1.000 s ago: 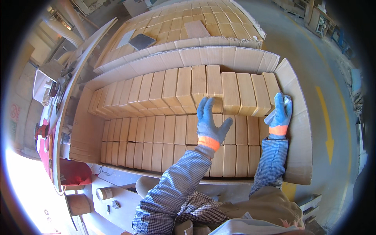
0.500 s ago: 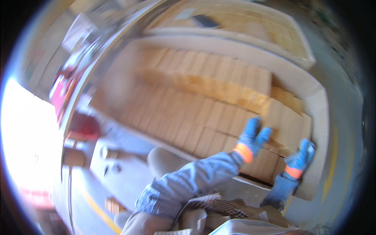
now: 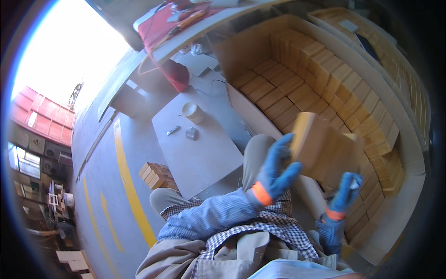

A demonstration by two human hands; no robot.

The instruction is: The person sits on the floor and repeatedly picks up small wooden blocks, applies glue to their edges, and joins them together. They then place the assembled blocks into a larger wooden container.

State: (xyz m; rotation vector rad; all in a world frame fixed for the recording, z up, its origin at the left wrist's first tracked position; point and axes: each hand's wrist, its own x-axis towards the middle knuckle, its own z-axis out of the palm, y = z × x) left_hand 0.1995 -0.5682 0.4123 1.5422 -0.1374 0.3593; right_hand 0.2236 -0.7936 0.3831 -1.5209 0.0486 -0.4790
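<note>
A row of light brown wooden blocks (image 3: 325,149) is pressed between my two blue-gloved hands, slightly blurred. My left hand (image 3: 278,165) grips its left end with thumb and fingers spread apart. At the lower right end my right hand (image 3: 346,191) is closed against the blocks. They are raised above the near wall of a large cardboard box (image 3: 409,197). Inside the box, more wooden blocks (image 3: 290,90) lie in tight rows, stacked higher along the far side. Both gloves have orange cuffs.
Left of my knees stands a low grey table (image 3: 195,158) bearing a tape roll (image 3: 192,112), a small grey block (image 3: 191,134) and a marker-like item (image 3: 173,130). A small stack of wooden blocks (image 3: 157,176) sits by my left knee. A second filled box (image 3: 390,53) lies behind.
Both hands have lifted the row of blocks up out of the box and moved it left toward me. My view has turned left, showing more of the grey table and floor.
</note>
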